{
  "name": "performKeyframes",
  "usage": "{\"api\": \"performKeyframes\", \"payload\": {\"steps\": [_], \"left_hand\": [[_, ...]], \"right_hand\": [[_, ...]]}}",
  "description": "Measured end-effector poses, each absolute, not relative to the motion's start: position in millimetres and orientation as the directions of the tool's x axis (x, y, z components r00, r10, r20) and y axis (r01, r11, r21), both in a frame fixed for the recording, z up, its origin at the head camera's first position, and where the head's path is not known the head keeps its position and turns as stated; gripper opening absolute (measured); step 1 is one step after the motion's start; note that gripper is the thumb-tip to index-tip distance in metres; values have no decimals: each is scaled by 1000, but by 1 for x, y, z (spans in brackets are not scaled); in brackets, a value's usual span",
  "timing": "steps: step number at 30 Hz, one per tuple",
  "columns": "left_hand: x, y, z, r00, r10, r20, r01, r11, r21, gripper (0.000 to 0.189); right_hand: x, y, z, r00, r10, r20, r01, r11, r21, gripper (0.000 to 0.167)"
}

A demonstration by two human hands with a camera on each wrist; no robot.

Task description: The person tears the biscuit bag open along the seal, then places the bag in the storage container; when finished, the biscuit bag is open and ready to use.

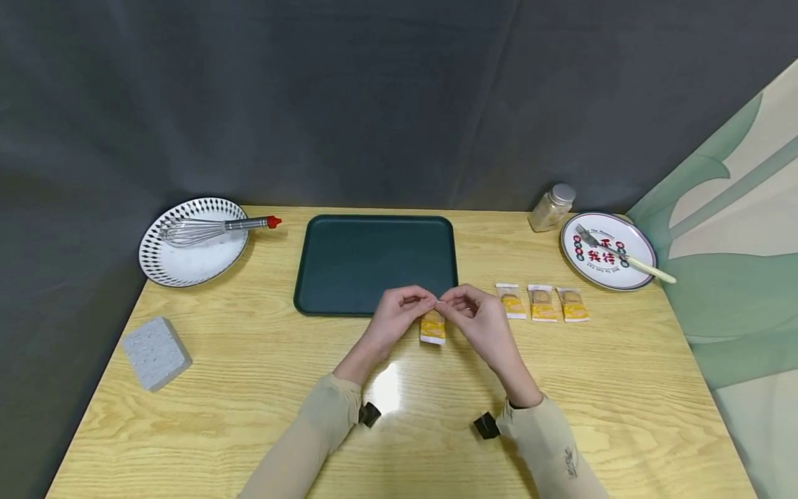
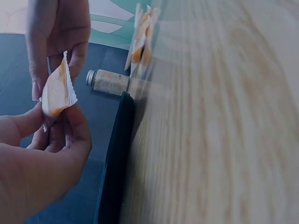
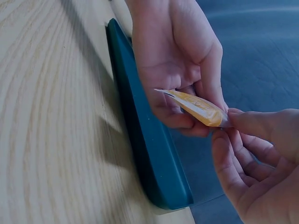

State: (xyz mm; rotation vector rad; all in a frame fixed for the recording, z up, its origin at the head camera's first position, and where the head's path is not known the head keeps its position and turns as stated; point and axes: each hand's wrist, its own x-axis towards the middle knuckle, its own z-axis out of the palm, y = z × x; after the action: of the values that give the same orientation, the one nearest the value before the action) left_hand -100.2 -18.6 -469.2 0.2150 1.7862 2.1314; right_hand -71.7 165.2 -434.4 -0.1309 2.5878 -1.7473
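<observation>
A small wrapped biscuit packet [image 1: 433,330], yellow and white with crimped ends, hangs from both hands just in front of the tray. My left hand [image 1: 399,315] pinches its upper end between thumb and index finger. At the same end my right hand [image 1: 479,320] pinches too, the fingertips of both hands almost meeting. Seen from the left wrist, the packet [image 2: 58,91] is tilted with its zigzag white edge showing. In the right wrist view, the right thumb and fingers grip one tip of the packet [image 3: 201,109], with the left hand [image 3: 177,60] behind it.
The dark green tray [image 1: 377,260] lies behind the hands. Three similar packets [image 1: 541,305] lie in a row to the right. Further right are a jar [image 1: 551,208] and a plate [image 1: 614,277] bearing a fork. At left, a whisk [image 1: 240,224] rests on a patterned plate [image 1: 187,274]; a grey block [image 1: 156,352] sits nearer.
</observation>
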Motion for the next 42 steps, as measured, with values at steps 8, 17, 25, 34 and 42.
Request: {"api": "performKeyframes", "payload": {"steps": [8, 17, 25, 34, 42], "left_hand": [[-99, -19, -474, -937, 326, -129, -197, -185, 963, 18], [-97, -12, -468, -930, 266, -254, -326, -277, 904, 14], [-93, -3, -449, -985, 124, -123, -134, -89, 987, 13], [-89, 2, -443, -994, 80, -75, -75, 0, 997, 11], [-87, 3, -447, -995, 74, -73, -72, 12, 997, 11]], "right_hand": [[-77, 157, -440, -994, -80, 79, -106, 428, -898, 5], [-73, 137, -448, -952, -33, 303, -274, 524, -806, 13], [-69, 138, -454, -872, 10, 490, -423, 489, -763, 15], [-64, 144, -463, -794, -16, 608, -551, 440, -709, 21], [-60, 145, -467, -787, -40, 615, -569, 432, -700, 21]]}}
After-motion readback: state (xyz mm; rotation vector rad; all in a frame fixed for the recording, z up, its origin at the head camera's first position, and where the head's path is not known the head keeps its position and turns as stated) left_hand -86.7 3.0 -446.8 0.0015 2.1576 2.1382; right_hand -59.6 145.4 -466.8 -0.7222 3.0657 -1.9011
